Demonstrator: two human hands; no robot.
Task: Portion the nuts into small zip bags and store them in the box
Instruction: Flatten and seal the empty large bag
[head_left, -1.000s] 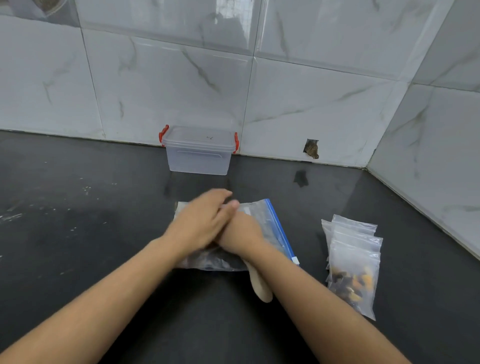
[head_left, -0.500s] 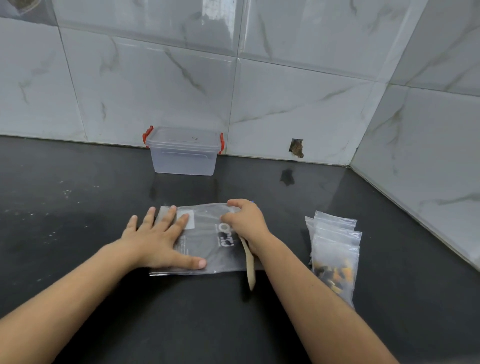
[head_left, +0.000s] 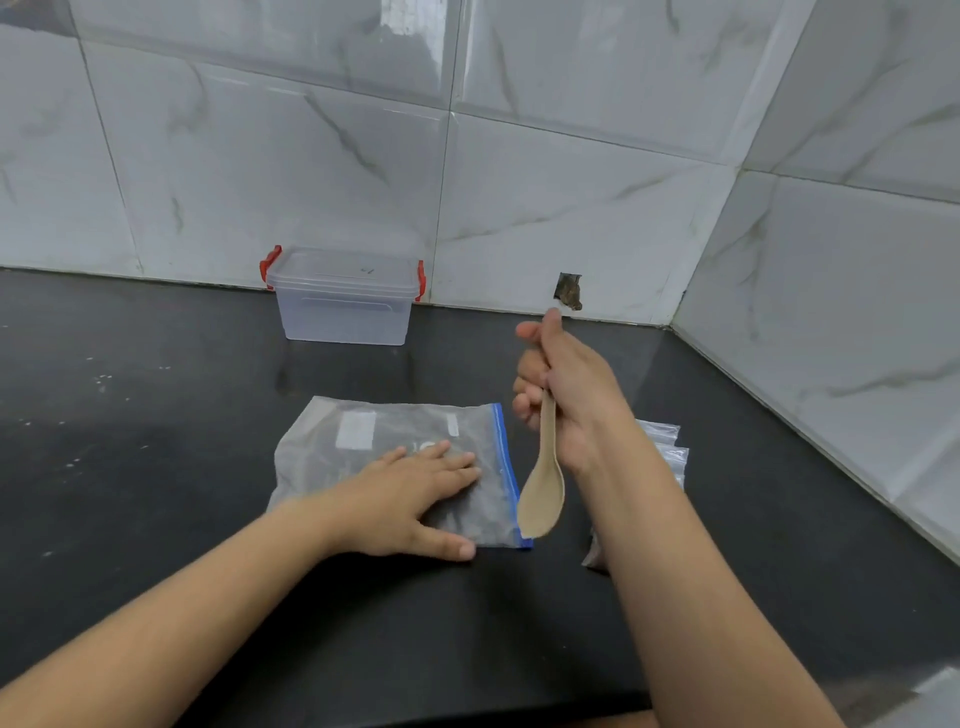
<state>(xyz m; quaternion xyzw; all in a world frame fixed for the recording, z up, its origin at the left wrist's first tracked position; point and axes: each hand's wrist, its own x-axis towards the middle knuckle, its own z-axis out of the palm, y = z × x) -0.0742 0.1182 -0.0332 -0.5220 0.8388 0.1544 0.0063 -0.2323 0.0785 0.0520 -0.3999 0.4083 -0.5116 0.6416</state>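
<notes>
Left hand (head_left: 410, 493) lies flat w/ straight fingers on the big zip bag (head_left: 395, 462) mid-worktop, right hand (head_left: 566, 395) grips the spoon (head_left: 543, 493) at 3 o'clock, box (head_left: 343, 296) at 12, so press the blue zip fully shut.

Open counter (head_left: 156, 415) before box (head_left: 343, 306)

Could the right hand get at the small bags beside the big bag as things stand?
Probably, but not freely: the right hand is raised just above the small bags, nothing between them, yet its grip holds the spoon, which it would likely have to set down first.
</notes>
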